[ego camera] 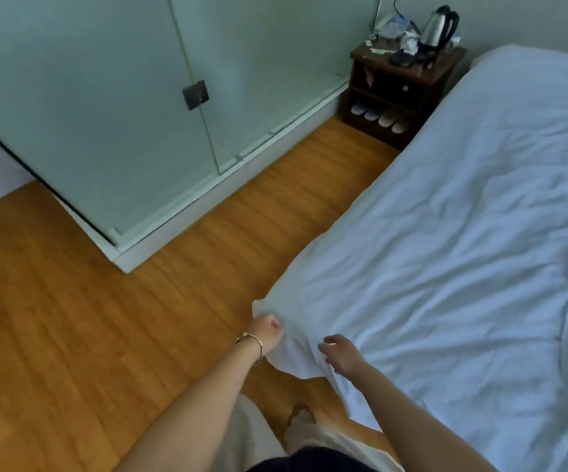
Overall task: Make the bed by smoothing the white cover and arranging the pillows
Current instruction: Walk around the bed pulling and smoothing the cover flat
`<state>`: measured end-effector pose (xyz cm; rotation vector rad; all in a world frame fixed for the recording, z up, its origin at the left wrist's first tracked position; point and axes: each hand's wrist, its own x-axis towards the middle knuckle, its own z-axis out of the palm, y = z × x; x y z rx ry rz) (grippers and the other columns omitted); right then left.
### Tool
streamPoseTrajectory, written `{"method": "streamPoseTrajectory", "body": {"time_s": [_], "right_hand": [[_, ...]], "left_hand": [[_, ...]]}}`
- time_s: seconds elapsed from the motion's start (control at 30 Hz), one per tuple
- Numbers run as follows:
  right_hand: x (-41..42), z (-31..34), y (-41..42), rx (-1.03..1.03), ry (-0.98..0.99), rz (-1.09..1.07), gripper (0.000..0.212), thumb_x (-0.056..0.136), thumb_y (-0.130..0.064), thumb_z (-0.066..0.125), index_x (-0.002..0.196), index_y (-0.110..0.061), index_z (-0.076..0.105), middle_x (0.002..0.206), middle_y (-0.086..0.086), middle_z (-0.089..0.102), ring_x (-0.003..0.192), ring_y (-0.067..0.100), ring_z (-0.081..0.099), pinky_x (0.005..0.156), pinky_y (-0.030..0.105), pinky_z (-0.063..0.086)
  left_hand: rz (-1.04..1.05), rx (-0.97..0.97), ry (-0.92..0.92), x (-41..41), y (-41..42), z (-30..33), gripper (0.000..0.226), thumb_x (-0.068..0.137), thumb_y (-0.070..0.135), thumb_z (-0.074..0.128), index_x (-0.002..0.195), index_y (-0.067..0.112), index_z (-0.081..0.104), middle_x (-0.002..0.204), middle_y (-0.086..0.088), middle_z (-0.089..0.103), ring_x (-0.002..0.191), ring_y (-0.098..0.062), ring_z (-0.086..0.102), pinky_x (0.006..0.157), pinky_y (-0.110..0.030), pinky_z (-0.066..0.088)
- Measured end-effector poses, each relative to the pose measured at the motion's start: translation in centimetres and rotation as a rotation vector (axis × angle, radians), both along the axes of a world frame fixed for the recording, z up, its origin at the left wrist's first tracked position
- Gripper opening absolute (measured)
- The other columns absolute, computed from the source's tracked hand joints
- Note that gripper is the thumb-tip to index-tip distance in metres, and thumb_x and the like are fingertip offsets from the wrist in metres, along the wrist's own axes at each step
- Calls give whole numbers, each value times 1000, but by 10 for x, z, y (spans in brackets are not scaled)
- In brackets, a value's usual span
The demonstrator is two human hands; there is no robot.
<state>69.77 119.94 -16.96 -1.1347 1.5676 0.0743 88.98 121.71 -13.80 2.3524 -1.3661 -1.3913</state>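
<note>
Head view. The bed point(463, 386) fills the frame from the 1 o'clock to the 5 o'clock sector, and the white cover point(446, 233) lies spread over it, wrinkled across most of its surface, with a heavier fold at 4 o'clock near the right edge. The near corner of the cover hangs off the bed over the wooden floor point(71, 335), just below the centre of the frame.

Left hand point(267, 330): fingers curled into a closed grip on the corner of the cover — the fabric bunches directly above the knuckles. A thin bracelet point(253, 345) sits on the left wrist.

Right hand point(340, 356): positioned just beside the left hand, at its 3 o'clock, over the hanging edge of the cover. The fingers are loosely spread, a wide grip holding nothing; whether the fingertips touch the fabric cannot be determined.

At the head end of the bed, at 1 o'clock, a raised white shape may be a pillow — this cannot be confirmed.

Surroundings: a dark wooden nightstand point(401, 93) stands at 12 to 1 o'clock, against the wall and just beside the bed. On top of it stands an electric kettle point(439, 27) among small cluttered items. Its bottom shelf holds slippers point(379, 115). A pale green cabinet point(122, 97) with two doors occupies the 10 to 12 o'clock sector. The person's legs and one foot show at 6 o'clock.
</note>
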Motion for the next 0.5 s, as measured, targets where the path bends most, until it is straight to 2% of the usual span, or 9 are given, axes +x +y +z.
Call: {"method": "streamPoseTrajectory", "body": {"time_s": [0.07,0.1,0.17,0.23,0.3,0.33,0.37,0.43,0.5], "right_hand": [[9,4,-21,-6,-34,-84,50,93,-29,57,140,-14,44,123,10,60,109,25,60,81,28,43],[14,7,-31,-26,-40,-109,51,94,-28,56,141,-16,41,123,9,59,106,23,60,82,27,43],[24,7,-52,-86,-14,-143,52,96,-28,53,144,-21,36,130,9,55,101,21,59,80,25,42],[38,6,-74,-138,17,-201,53,97,-29,52,147,-25,33,139,12,48,101,20,59,75,23,45],[53,0,-99,-170,66,-265,54,98,-29,53,148,-27,33,143,10,43,92,14,58,68,18,49],[62,-3,-112,-175,100,-298,55,98,-30,54,148,-28,32,145,9,40,95,14,58,71,20,52],[70,-6,-125,-178,143,-326,56,97,-31,54,148,-30,32,147,9,37,108,20,55,82,28,54],[90,-11,-145,-146,250,-378,58,96,-35,54,149,-33,29,154,6,26,134,30,35,105,43,43],[111,-16,-159,-86,365,-432,63,94,-45,54,149,-42,22,159,-1,12,143,29,18,111,54,32]], "left_hand": [[-63,9,-28,11,-36,-6,13,97,24,42,98,20,54,104,-7,57,94,-24,54,89,-35,45],[-89,21,-29,17,-54,-12,21,97,25,43,113,17,55,116,-8,58,105,-26,55,93,-33,43],[-133,47,-10,29,-89,-21,46,96,26,46,140,14,41,133,-10,53,119,-29,53,98,-33,42],[-149,43,51,38,-125,-28,53,95,25,49,145,17,34,135,-12,53,117,-30,54,98,-35,44],[-158,37,102,46,-161,-36,53,96,24,50,146,18,33,137,-10,51,118,-29,54,97,-35,43],[-181,45,115,49,-178,-41,52,97,26,50,146,18,33,138,-9,51,119,-28,53,98,-35,43],[-209,60,126,52,-193,-47,52,97,27,50,146,19,34,138,-7,50,120,-28,53,99,-35,43],[-275,104,148,58,-217,-57,51,97,27,50,145,19,35,136,-7,51,120,-27,52,101,-36,43],[-343,135,167,65,-240,-69,51,97,27,50,145,20,34,137,-7,49,120,-27,52,101,-36,43]]}}
